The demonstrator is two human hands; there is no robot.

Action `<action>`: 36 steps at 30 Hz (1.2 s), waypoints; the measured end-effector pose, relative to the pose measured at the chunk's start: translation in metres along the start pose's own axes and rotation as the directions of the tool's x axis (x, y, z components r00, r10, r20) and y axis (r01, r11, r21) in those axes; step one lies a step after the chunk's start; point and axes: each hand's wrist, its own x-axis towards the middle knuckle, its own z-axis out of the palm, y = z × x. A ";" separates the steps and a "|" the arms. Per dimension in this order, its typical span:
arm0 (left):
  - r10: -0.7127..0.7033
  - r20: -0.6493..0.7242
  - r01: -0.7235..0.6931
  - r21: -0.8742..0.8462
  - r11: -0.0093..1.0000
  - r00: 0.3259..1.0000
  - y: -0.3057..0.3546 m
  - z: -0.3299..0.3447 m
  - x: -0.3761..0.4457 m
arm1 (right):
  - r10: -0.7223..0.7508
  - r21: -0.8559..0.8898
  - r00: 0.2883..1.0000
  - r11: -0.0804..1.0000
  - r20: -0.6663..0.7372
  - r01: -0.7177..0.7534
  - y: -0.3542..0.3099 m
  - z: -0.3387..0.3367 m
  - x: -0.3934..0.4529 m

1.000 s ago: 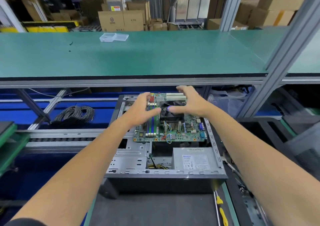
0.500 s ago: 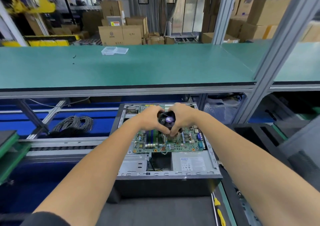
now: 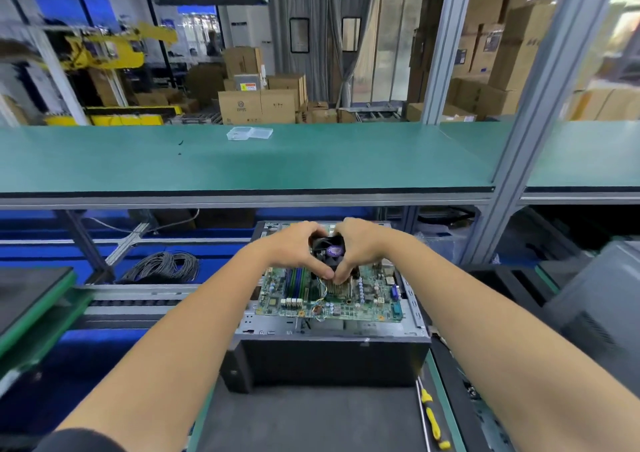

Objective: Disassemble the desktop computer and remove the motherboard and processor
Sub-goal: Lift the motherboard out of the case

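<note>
Head view, nearest first: your two bare forearms reach forward from the lower corners over a dark grey mat [image 3: 311, 420]. A yellow-handled screwdriver [image 3: 430, 417] lies at the right edge of that mat, well apart from both hands.

Beyond the mat, the desktop case [image 3: 332, 358] lies on its side with its open face upward. The green motherboard [image 3: 346, 299] sits inside the case, framed by the metal chassis rim. Memory modules stand in their slots on the left part of the board.

Your left hand [image 3: 294, 249] and right hand [image 3: 363, 247] meet over the black cooler fan [image 3: 329, 250] mounted on the board. Both hands grip it: fingers curl round its far edge and both thumbs press in at its near edge, tips nearly touching. A finned heatsink [image 3: 335, 287] shows just below the thumbs. The processor itself cannot be seen.

To the left, past the case, a coil of grey cable [image 3: 162, 266] rests on the blue lower level.

Above the case runs a green shelf surface [image 3: 242, 160] carrying a small clear plastic box [image 3: 249, 133]. Grey aluminium uprights rise at the right. Farther back, stacked cardboard boxes [image 3: 259, 105] and yellow machinery [image 3: 104, 53] stand on the floor.
</note>
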 end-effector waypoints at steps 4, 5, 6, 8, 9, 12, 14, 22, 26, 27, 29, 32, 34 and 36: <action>-0.001 0.047 0.000 0.020 1.000 0.999 0.015 0.003 -0.031 | -0.043 0.024 0.999 0.999 0.024 0.042 -0.013 0.007 -0.026; -0.004 0.054 0.002 0.022 1.000 0.999 0.018 0.005 -0.039 | -0.056 0.028 0.998 0.998 0.025 0.055 -0.016 0.011 -0.033; -0.007 0.059 0.005 0.026 1.000 0.998 0.022 0.008 -0.048 | -0.068 0.026 0.997 0.997 0.028 0.067 -0.019 0.015 -0.039; -0.010 0.068 0.008 0.033 0.999 0.998 0.025 0.015 -0.064 | -0.083 0.027 0.996 0.996 0.036 0.082 -0.025 0.024 -0.051; -0.010 0.075 0.008 0.027 1.000 0.997 0.027 0.019 -0.072 | -0.088 0.035 0.995 0.996 0.046 0.087 -0.028 0.029 -0.059; -0.014 0.085 0.014 0.005 1.000 0.996 0.031 0.035 -0.098 | -0.111 0.023 0.991 0.994 0.081 0.110 -0.039 0.044 -0.081; -0.026 0.095 0.026 -0.002 1.000 0.995 0.034 0.044 -0.116 | -0.112 0.039 0.990 0.993 0.085 0.109 -0.047 0.055 -0.096; -0.003 0.138 0.011 -0.062 0.998 0.990 0.037 0.071 -0.189 | -0.148 0.129 0.985 0.982 0.084 0.136 -0.090 0.095 -0.154; 0.024 0.189 -0.003 -0.111 0.994 0.982 0.036 0.087 -0.220 | -0.161 0.176 0.982 0.974 0.097 0.142 -0.109 0.119 -0.179; 0.020 0.200 0.000 -0.098 0.995 0.980 0.035 0.091 -0.225 | -0.147 0.177 0.984 0.976 0.097 0.128 -0.111 0.125 -0.184; -0.005 0.217 0.019 -0.063 0.998 0.976 0.034 0.102 -0.234 | -0.115 0.166 0.988 0.981 0.107 0.096 -0.113 0.139 -0.192; -0.011 0.240 0.023 -0.045 0.999 0.971 0.029 0.120 -0.242 | -0.107 0.164 0.985 0.983 0.138 0.084 -0.112 0.160 -0.199; -0.015 0.255 0.022 -0.027 0.999 0.967 0.030 0.130 -0.247 | -0.115 0.212 0.984 0.974 0.134 0.084 -0.108 0.173 -0.203; -0.006 0.254 0.017 -0.042 0.999 0.967 0.029 0.140 -0.247 | -0.129 0.249 0.985 0.964 0.111 0.098 -0.104 0.183 -0.207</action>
